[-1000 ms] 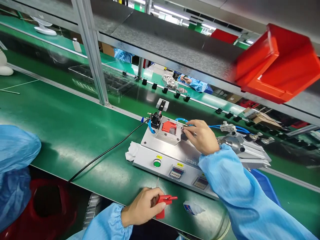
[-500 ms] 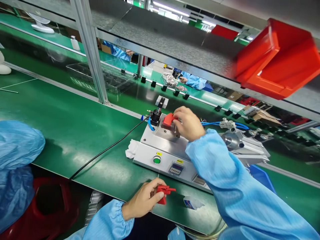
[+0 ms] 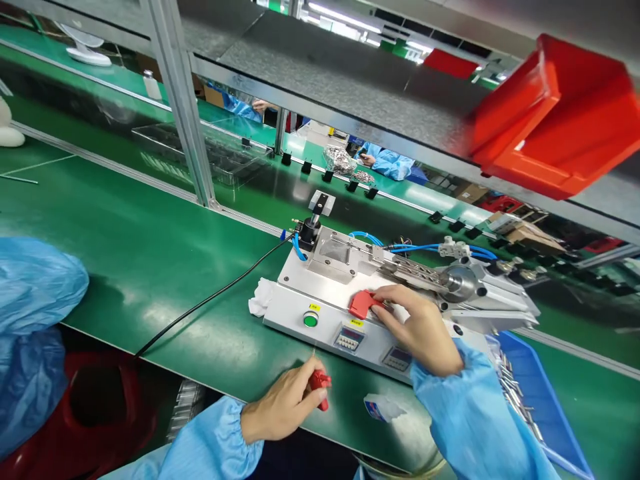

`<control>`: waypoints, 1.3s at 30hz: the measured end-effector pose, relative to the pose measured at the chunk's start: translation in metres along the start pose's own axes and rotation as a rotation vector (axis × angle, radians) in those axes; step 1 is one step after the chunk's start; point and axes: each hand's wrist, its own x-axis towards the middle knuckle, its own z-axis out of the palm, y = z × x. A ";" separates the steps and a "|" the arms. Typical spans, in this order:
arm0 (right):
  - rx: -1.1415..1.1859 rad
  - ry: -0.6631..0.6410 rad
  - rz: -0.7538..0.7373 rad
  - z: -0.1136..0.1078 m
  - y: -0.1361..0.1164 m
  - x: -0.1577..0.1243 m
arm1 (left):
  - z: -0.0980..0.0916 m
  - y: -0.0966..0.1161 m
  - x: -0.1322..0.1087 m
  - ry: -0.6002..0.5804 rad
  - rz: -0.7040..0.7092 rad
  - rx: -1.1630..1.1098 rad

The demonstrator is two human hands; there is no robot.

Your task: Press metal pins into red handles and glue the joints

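Note:
Between the thumb and fingers of my right hand (image 3: 417, 327) is a red plastic part (image 3: 363, 304), over the front of the metal bench machine (image 3: 295, 273). My left hand (image 3: 283, 403) is closed around another red plastic part (image 3: 320, 387), partly hidden by the fingers, near the table's front edge. Behind my right hand, the machine's fixture block (image 3: 334, 257) shows uncovered. On its front panel are a green button (image 3: 311, 319) and small counter displays (image 3: 349, 337). Beside the table edge lies a small packet (image 3: 379, 407) with a blue and red print.
A blue bin (image 3: 545, 393) at the right holds several metal pins. A red bin (image 3: 560, 120) sits on the overhead shelf (image 3: 350, 87). A black cable (image 3: 215, 293) crosses the green table. At the left edge is a co-worker's blue sleeve (image 3: 40, 287).
My right hand has drawn the red part off the fixture block, towards me and to the right. My left hand has turned its red part slightly and stays near the table edge.

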 end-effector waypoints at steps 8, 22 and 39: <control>-0.093 0.199 0.034 -0.029 -0.004 -0.078 | 0.001 0.007 -0.001 0.013 0.069 -0.034; -0.255 0.509 0.077 0.018 0.028 -0.149 | -0.111 0.170 0.106 0.470 0.626 0.871; -0.155 0.461 0.156 0.017 0.023 -0.166 | -0.110 0.171 0.130 0.401 0.295 1.413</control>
